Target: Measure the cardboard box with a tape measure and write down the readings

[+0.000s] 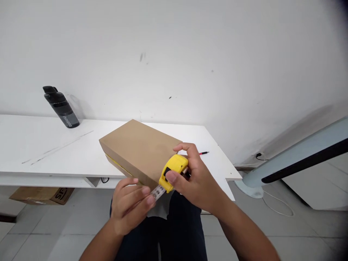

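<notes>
My right hand (195, 177) is wrapped round a yellow tape measure (173, 172), thumb on its black button. A short length of the tape blade (157, 192) sticks out toward my left hand (129, 206), whose fingertips pinch its end. Both hands hover at the near corner of a closed brown cardboard box (136, 150), which lies slantwise on the white table (40, 156) with a yellow strip showing under its lid edge.
A dark water bottle (62, 107) stands at the back left against the white wall. A red-and-black pen (203, 153) lies right of the box. A cardboard carton (40, 195) sits on the floor under the table. A pale blue stand (285, 163) slants at right.
</notes>
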Tool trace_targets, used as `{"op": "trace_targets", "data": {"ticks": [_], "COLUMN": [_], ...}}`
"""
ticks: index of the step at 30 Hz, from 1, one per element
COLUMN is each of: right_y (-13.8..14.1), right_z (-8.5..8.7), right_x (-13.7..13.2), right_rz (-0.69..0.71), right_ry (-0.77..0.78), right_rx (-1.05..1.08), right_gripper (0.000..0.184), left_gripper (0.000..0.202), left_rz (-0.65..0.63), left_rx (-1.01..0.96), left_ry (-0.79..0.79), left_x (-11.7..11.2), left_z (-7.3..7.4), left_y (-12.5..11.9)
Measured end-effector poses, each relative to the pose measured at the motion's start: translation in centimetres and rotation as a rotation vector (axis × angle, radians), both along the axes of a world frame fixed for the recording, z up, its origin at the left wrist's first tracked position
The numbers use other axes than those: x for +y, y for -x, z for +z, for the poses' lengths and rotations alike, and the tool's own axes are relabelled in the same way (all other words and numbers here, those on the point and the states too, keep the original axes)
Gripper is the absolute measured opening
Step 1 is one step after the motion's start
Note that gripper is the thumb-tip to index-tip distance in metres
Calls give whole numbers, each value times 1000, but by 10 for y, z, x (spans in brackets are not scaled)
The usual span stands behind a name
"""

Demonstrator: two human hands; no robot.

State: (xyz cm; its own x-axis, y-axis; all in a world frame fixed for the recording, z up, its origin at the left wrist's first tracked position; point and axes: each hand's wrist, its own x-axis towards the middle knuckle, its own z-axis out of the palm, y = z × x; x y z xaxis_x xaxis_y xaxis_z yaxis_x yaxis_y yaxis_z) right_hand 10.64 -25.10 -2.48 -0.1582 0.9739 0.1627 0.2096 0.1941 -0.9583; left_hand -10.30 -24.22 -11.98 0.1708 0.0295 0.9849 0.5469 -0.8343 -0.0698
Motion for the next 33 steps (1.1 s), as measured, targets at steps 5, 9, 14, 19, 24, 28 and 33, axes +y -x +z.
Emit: {"op": "trace_targets", "data": {"ticks": [5, 9, 14, 19, 24, 28, 33], "right_y": [-39, -68, -69, -68, -71, -70, -68], "right_z": [6, 10, -9, -41, -53, -51, -52], "right_x": [46, 92, 133, 160, 162, 159, 159], "right_rz": [-172, -146, -173, -243, -270, -268, -240], "right_ry": [-33, 24, -64, -29, -27, -29, -21], "right_rx": [-65, -7, 192, 327, 360, 360, 324], "right_gripper": [59, 58, 54, 47, 45, 47, 48], "left_gripper": [18, 26, 33, 27, 23, 28, 23], "left_rz": [93, 153, 89, 4, 1, 3, -17], "left_rx": [-86, 88, 250, 338, 331, 273, 264], "left_ry": [26, 54, 143, 275, 324, 343, 353], "left_x": [15, 26, 28, 28, 25, 24, 31], "left_z": [-10, -9, 3, 15, 16, 13, 15], "left_y": [38, 48, 27, 19, 19, 16, 16]}}
